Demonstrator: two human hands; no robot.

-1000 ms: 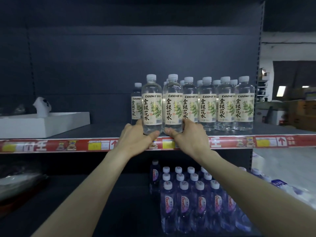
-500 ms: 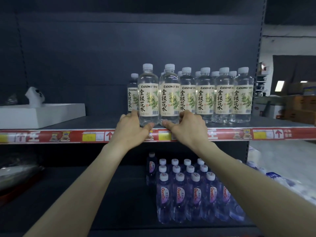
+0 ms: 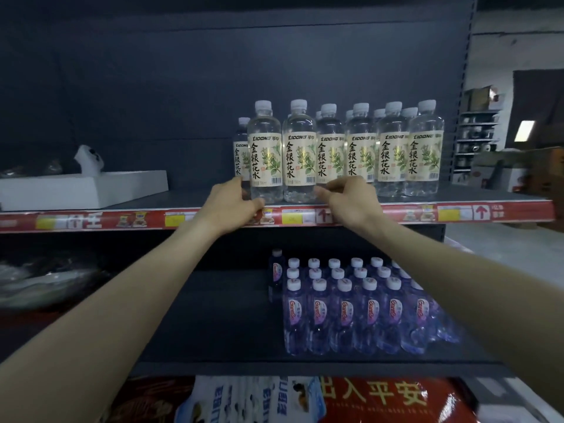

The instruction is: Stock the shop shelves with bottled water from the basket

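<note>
Clear water bottles with cream labels and white caps stand in rows on the upper shelf (image 3: 396, 206). The two front-left ones are the left front bottle (image 3: 265, 154) and the one beside it (image 3: 299, 154); both stand upright at the shelf's front edge. My left hand (image 3: 232, 206) cups the base of the left front bottle, thumb in front and fingers on its left side. My right hand (image 3: 348, 199) sits just right of the second bottle's base with fingers loosely curled and nothing in them. No basket is in view.
A white tray (image 3: 82, 190) lies on the left of the upper shelf, with bare shelf between it and the bottles. Purple-labelled bottles (image 3: 351, 306) fill the right of the lower shelf (image 3: 198, 331). Red and white packages (image 3: 305, 398) lie below. An aisle opens on the right.
The view has tilted down, so the shelf sits higher in frame. My hands have spread apart along the bottle bases, and the right hand has come off the second bottle.
</note>
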